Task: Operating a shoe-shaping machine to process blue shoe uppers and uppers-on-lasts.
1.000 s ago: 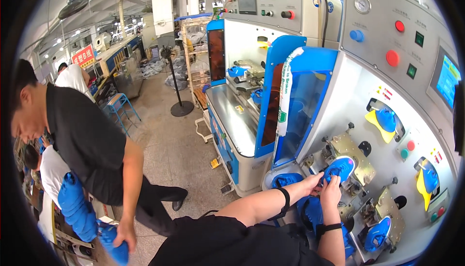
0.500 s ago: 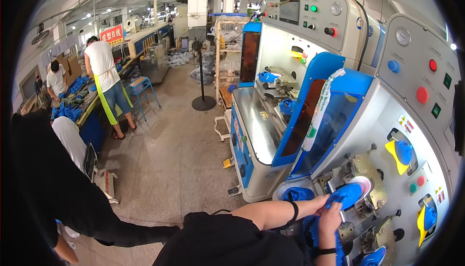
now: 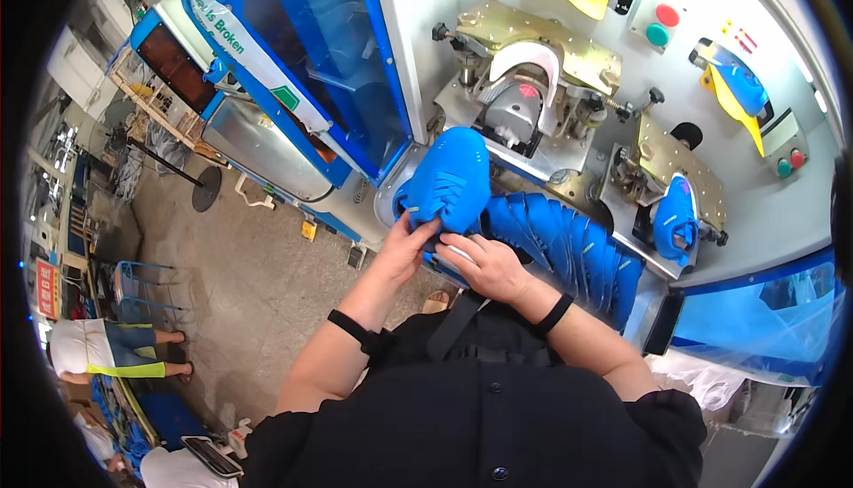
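Observation:
A blue lace-up shoe upper (image 3: 453, 181) is in both my hands, toe pointing away from me. My left hand (image 3: 404, 252) pinches its heel end on the left. My right hand (image 3: 489, 268) has its fingers curled at the opening on the other side; the fingertips are partly hidden. Beyond the toe stands a grey metal toe mould (image 3: 514, 115) with a pink mark, bare, under a white horseshoe-shaped pad (image 3: 531, 63). At the right station another blue upper (image 3: 677, 221) sits on its mould.
A row of blue uppers (image 3: 569, 244) lies along the machine's front, right of my hands. Red (image 3: 667, 15) and green (image 3: 657, 35) buttons are on the back wall. A blue-framed door (image 3: 311, 52) stands to the left. A person (image 3: 107, 348) is far left.
The upper has come off the mould and back toward my body, still in both hands. My view has turned toward the machine and down.

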`<state>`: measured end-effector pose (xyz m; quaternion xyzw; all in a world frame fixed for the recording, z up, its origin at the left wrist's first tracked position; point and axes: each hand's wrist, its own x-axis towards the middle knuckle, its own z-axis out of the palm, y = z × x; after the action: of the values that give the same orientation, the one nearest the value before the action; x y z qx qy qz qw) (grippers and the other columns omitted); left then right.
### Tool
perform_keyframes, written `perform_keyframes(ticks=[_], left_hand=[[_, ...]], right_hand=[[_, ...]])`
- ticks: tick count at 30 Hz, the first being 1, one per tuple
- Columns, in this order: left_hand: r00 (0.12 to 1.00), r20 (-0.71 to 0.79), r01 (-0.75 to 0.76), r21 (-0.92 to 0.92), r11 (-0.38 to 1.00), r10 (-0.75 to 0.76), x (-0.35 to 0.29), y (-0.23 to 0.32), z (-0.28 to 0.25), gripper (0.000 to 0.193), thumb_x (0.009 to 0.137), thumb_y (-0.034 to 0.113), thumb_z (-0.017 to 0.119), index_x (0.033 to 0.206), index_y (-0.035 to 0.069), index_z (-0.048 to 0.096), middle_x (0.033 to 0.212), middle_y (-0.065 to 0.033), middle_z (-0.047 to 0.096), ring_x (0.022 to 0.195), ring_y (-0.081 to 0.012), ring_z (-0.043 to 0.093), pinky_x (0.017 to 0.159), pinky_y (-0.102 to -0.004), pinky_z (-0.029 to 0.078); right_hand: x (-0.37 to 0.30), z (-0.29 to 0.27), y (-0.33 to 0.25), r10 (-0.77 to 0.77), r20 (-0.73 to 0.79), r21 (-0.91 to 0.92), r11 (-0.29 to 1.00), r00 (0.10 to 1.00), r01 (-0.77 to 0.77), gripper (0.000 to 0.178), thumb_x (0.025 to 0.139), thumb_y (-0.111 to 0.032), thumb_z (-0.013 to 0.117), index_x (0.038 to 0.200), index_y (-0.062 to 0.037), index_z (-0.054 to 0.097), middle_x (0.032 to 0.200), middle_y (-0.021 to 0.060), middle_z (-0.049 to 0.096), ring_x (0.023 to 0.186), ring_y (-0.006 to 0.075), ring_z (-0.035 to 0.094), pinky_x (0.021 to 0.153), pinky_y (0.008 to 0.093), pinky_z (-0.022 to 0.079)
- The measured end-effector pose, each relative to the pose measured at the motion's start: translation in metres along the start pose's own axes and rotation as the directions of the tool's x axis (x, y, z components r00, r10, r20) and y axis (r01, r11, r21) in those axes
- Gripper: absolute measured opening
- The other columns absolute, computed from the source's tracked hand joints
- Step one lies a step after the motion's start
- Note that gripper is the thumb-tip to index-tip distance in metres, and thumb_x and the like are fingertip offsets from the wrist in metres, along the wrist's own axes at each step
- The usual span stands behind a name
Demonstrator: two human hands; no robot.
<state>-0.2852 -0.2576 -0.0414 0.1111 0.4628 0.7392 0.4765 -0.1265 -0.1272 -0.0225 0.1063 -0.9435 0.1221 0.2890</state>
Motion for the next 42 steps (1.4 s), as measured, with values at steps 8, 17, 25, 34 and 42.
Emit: perform_keyframes(ticks=[8, 17, 25, 34, 42], left_hand=[[0.957, -0.283, 0.096, 0.125, 0.987, -0.057, -0.006, 0.017, -0.091, 0.052, 0.098, 0.033, 0.059, 0.137, 0.004, 0.042, 0.120, -0.0157, 0.061, 0.103, -0.0279, 0.066, 0.077, -0.0392, 0.060], [0.990, -0.128, 0.095, 0.302, 0.949, -0.058, 0.069, -0.024, -0.106, 0.056, 0.086, 0.045, 0.067, 0.126, 0.007, 0.058, 0.103, -0.0108, 0.067, 0.087, -0.0258, 0.067, 0.065, -0.0415, 0.058], [0.888, -0.299, 0.095, 0.862, 0.497, 0.349, 0.017, 0.001, -0.058, 0.095, 0.076, 0.040, 0.076, 0.151, 0.012, 0.026, 0.144, -0.0255, 0.040, 0.124, -0.0461, 0.050, 0.102, -0.0450, 0.046], [0.913, 0.181, -0.155, 0.983, -0.098, 0.367, 0.023, 0.003, -0.059, 0.069, 0.075, 0.009, 0.074, 0.137, 0.024, 0.049, 0.151, -0.0149, 0.034, 0.125, -0.0401, 0.048, 0.094, -0.0445, 0.052], [0.883, 0.218, -0.110, 0.957, -0.268, 0.416, 0.022, -0.005, -0.050, 0.044, 0.088, 0.012, 0.056, 0.130, 0.024, 0.055, 0.151, -0.0130, 0.036, 0.120, -0.0449, 0.051, 0.087, -0.0479, 0.055]], right_hand=[[-0.026, 0.040, 0.024, 0.368, 0.343, 0.285, 0.836, 0.865, -0.469, 0.020, 0.083, -0.010, 0.063, 0.103, -0.0064, 0.063, 0.100, 0.0095, 0.065, 0.086, 0.0299, 0.066, 0.070, 0.0393, 0.053], [-0.009, 0.158, 0.071, 0.711, 0.539, 0.520, 0.141, 0.452, -0.842, 0.068, 0.091, -0.016, 0.062, 0.148, -0.0015, 0.030, 0.123, 0.0264, 0.061, 0.109, 0.0333, 0.063, 0.090, 0.0395, 0.051], [-0.008, 0.173, 0.084, 0.698, 0.574, 0.603, -0.008, 0.428, -0.798, 0.066, 0.092, 0.004, 0.048, 0.151, -0.0017, 0.019, 0.101, 0.0201, 0.064, 0.077, 0.0233, 0.069, 0.062, 0.0320, 0.058], [-0.001, 0.169, 0.086, 0.661, 0.658, 0.597, -0.167, 0.360, -0.785, 0.069, 0.096, 0.002, 0.047, 0.153, -0.0085, 0.008, 0.113, 0.0227, 0.059, 0.070, 0.0289, 0.070, 0.056, 0.0346, 0.060], [-0.001, 0.155, 0.065, 0.658, 0.641, 0.595, -0.100, 0.396, -0.797, 0.073, 0.094, -0.006, 0.051, 0.154, -0.0112, 0.010, 0.115, 0.0195, 0.056, 0.073, 0.0266, 0.068, 0.055, 0.0346, 0.057]])
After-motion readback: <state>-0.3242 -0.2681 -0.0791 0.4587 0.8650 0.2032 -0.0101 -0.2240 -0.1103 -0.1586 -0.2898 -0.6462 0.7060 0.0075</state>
